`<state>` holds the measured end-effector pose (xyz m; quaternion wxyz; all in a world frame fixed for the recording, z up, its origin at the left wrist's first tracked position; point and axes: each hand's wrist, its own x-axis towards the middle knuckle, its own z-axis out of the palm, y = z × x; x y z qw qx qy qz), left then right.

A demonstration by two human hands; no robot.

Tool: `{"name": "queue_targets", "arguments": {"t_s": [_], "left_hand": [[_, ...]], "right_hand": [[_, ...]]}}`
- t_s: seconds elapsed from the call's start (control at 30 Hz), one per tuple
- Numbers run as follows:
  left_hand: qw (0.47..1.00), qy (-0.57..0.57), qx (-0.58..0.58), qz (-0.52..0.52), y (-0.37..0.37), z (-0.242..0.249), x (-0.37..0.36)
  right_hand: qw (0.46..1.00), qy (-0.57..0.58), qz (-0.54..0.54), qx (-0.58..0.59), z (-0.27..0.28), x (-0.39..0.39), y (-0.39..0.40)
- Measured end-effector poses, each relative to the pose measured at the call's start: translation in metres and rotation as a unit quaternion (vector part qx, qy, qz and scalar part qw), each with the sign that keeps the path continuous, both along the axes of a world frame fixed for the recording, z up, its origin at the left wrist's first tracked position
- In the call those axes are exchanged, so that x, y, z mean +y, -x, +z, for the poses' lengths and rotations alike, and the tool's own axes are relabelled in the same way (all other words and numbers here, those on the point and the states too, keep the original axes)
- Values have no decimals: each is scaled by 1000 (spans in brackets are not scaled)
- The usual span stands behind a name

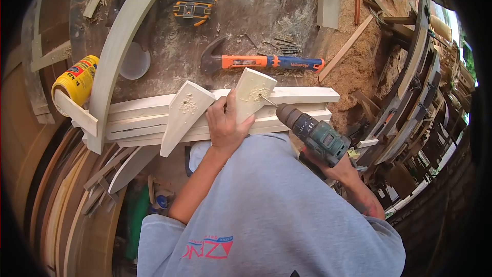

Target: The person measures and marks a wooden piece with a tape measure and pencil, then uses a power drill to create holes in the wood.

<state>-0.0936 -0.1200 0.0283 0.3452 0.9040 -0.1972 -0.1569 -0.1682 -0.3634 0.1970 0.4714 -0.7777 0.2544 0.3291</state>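
Observation:
My left hand (pixel 227 127) is closed around the lower part of a pale wooden piece (pixel 249 84), which lies across a stack of long wooden strips (pixel 138 110). In my right hand (pixel 335 168) is a green cordless drill (pixel 319 136), its thin bit meeting the wooden piece near its right edge. Fine shavings surround the bit's tip. Left of my left hand, a second tapered wooden piece (pixel 185 118) rests over the same strips, with shavings on its face. The drill's body partly hides my right fingers.
Beyond the strips lies a claw hammer (pixel 266 62) with an orange and blue handle, near several nails or bits (pixel 287 46). A black-and-orange tool (pixel 195 8) sits farther back. At left are a curved wooden piece (pixel 123 38) and a yellow glue bottle (pixel 77 78). Sawdust (pixel 343 61) lies right.

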Motion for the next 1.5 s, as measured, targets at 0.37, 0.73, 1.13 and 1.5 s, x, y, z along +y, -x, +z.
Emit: {"name": "queue_targets", "arguments": {"t_s": [0.37, 0.73, 1.13, 1.5], "left_hand": [[999, 9, -40, -4, 0, -4, 0], [999, 8, -37, -15, 1, -5, 2], [999, 21, -24, -12, 1, -4, 2], [999, 33, 0, 2, 4, -4, 3]], "right_hand": [[990, -13, 140, -2, -10, -16, 11], [970, -5, 241, -32, -5, -10, -3], [992, -30, 122, -10, 13, 19, -42], [998, 0, 52, 25, -4, 53, -61]]}}
